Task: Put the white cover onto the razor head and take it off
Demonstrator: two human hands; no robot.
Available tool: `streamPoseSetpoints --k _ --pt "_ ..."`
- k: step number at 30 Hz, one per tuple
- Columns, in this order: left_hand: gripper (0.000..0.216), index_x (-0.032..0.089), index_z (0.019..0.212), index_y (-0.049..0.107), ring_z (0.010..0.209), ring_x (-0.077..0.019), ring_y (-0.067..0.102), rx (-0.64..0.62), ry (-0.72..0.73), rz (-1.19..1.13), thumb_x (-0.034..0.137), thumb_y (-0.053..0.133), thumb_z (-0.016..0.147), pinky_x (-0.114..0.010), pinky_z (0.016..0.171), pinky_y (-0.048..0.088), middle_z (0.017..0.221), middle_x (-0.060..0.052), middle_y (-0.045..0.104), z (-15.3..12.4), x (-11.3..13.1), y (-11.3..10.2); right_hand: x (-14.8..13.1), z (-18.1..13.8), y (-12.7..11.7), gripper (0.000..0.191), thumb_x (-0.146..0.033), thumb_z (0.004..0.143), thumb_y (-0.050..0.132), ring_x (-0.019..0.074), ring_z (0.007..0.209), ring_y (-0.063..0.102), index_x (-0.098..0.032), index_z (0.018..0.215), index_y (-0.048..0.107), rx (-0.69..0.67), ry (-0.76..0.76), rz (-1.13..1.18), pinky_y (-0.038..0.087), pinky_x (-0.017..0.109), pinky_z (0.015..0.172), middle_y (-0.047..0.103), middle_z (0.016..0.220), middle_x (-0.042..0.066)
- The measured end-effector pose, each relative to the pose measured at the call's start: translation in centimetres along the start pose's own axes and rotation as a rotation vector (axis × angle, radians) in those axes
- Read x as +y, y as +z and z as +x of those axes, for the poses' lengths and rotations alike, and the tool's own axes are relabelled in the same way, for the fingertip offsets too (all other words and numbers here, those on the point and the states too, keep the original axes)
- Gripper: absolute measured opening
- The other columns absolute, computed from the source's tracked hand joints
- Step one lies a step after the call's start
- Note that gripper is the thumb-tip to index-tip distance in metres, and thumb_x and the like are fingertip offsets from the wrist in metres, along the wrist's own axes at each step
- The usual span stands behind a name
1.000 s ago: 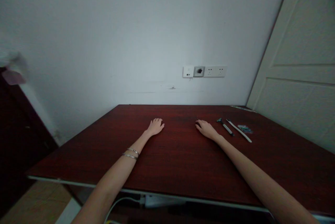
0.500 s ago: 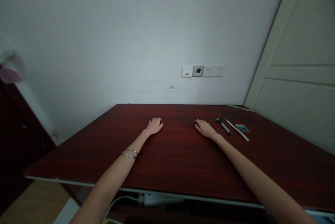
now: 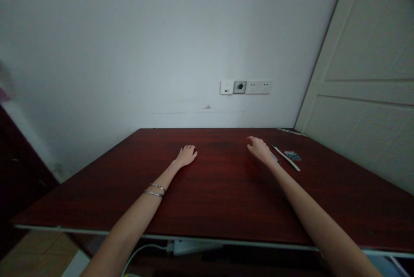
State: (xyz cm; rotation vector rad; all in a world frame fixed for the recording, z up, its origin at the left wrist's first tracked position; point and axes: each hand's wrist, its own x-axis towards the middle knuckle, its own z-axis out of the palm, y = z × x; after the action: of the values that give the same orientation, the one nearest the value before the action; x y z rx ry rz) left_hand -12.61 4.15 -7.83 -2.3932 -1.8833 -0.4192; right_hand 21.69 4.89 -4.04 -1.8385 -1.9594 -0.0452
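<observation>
My left hand [image 3: 186, 155] lies flat on the dark red table [image 3: 210, 190], fingers stretched out, holding nothing; two thin bracelets circle its forearm. My right hand [image 3: 259, 148] is raised a little off the table with its fingers loosely apart and empty. It hovers over a razor [image 3: 276, 159], which is mostly hidden behind it. Just right of the razor lies a thin white stick-like item [image 3: 286, 158], then a small blue-green packet [image 3: 293, 155].
A white wall with a row of sockets [image 3: 246, 87] stands behind the table. A pale door [image 3: 365, 91] is at the right. A power strip and cable [image 3: 190, 247] hang under the table's front edge. Dark furniture [image 3: 19, 169] is at the left.
My right hand has lifted off the table and moved right toward the razor, now covering most of it. My left hand has stayed flat. The view has shifted slightly right.
</observation>
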Motion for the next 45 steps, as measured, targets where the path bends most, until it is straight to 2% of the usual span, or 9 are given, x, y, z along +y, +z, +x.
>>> streamPoseSetpoints --k 5,12,17,25,29,33,37,41,45 --pt "0.038 0.014 0.114 0.05 0.114 -0.0286 0.046 0.001 -0.005 0.01 0.036 0.033 0.088 -0.044 0.093 0.036 0.123 -0.014 0.052 0.0 0.2 0.0 3.8 0.4 -2.6 0.035 -0.022 0.075 0.052 0.0288 0.096 0.061 -0.018 0.107 0.063 -0.003 0.244 -0.072 0.046 0.037 0.078 0.065 0.102 0.015" --pt "0.04 0.014 0.117 0.049 0.116 -0.0281 0.044 -0.012 -0.007 0.017 0.037 0.031 0.089 -0.043 0.094 0.036 0.125 -0.014 0.051 0.1 0.1 0.0 7.2 0.4 -1.5 0.037 -0.027 0.072 0.057 0.0337 0.097 0.06 -0.013 0.106 0.062 -0.107 0.414 -0.132 0.048 0.041 0.075 0.061 0.106 0.02" --pt "0.04 0.015 0.117 0.048 0.117 -0.0277 0.043 -0.018 -0.014 0.0 0.037 0.031 0.089 -0.043 0.095 0.035 0.126 -0.013 0.051 0.1 0.1 0.1 7.7 0.6 -1.1 0.044 -0.032 0.069 0.061 0.0328 0.096 0.061 -0.013 0.108 0.061 -0.114 0.438 -0.137 0.049 0.041 0.074 0.061 0.106 0.021" --pt "0.039 0.015 0.117 0.049 0.12 -0.0296 0.042 -0.016 -0.016 -0.033 0.037 0.033 0.088 -0.045 0.097 0.033 0.126 -0.014 0.051 -0.1 0.2 -0.2 8.0 0.6 -0.5 0.036 -0.029 0.067 0.062 0.0342 0.09 0.063 -0.012 0.099 0.066 -0.061 0.388 -0.118 0.049 0.042 0.07 0.064 0.099 0.022" --pt "0.042 0.014 0.121 0.047 0.128 -0.0294 0.033 -0.017 -0.041 -0.062 0.037 0.033 0.089 -0.047 0.103 0.026 0.133 -0.015 0.045 0.0 0.2 -0.1 7.9 1.2 -0.6 0.032 -0.036 0.068 0.062 0.0324 0.086 0.064 -0.014 0.09 0.07 -0.011 0.379 0.024 0.049 0.041 0.069 0.066 0.093 0.019" --pt "0.04 0.013 0.121 0.05 0.131 -0.0246 0.031 0.11 0.003 -0.129 0.032 0.038 0.088 -0.044 0.107 0.021 0.135 -0.014 0.045 0.1 1.0 -0.8 5.7 1.8 -0.8 0.032 -0.038 0.07 0.062 0.0222 0.07 0.065 -0.012 0.087 0.071 0.027 0.3 0.351 0.049 0.027 0.06 0.069 0.072 0.011" --pt "0.03 0.015 0.104 0.062 0.116 -0.021 0.05 0.211 0.111 -0.377 0.032 0.049 0.083 -0.033 0.1 0.036 0.115 -0.009 0.062 0.0 3.5 -2.2 1.2 1.3 -0.6 0.027 -0.03 0.07 0.065 0.013 0.054 0.06 -0.009 0.086 0.069 0.004 0.268 0.822 0.049 0.021 0.049 0.066 0.064 0.006" --pt "0.032 0.015 0.1 0.064 0.094 -0.0176 0.063 0.191 0.159 -0.689 0.036 0.058 0.078 -0.027 0.085 0.047 0.101 -0.008 0.068 -0.3 6.6 -3.0 -3.8 -0.2 0.1 0.022 -0.026 0.066 0.07 0.0098 0.053 0.058 -0.011 0.081 0.066 -0.052 0.274 1.205 0.052 0.02 0.046 0.065 0.067 0.004" --pt "0.029 0.013 0.093 0.066 0.081 -0.0164 0.065 0.14 0.164 -0.795 0.036 0.062 0.075 -0.026 0.076 0.05 0.09 -0.008 0.07 -1.0 8.8 -3.2 -7.3 -2.0 0.9 0.018 -0.025 0.065 0.071 0.0104 0.055 0.058 -0.012 0.076 0.064 -0.094 0.208 1.339 0.054 0.021 0.045 0.063 0.066 0.003"
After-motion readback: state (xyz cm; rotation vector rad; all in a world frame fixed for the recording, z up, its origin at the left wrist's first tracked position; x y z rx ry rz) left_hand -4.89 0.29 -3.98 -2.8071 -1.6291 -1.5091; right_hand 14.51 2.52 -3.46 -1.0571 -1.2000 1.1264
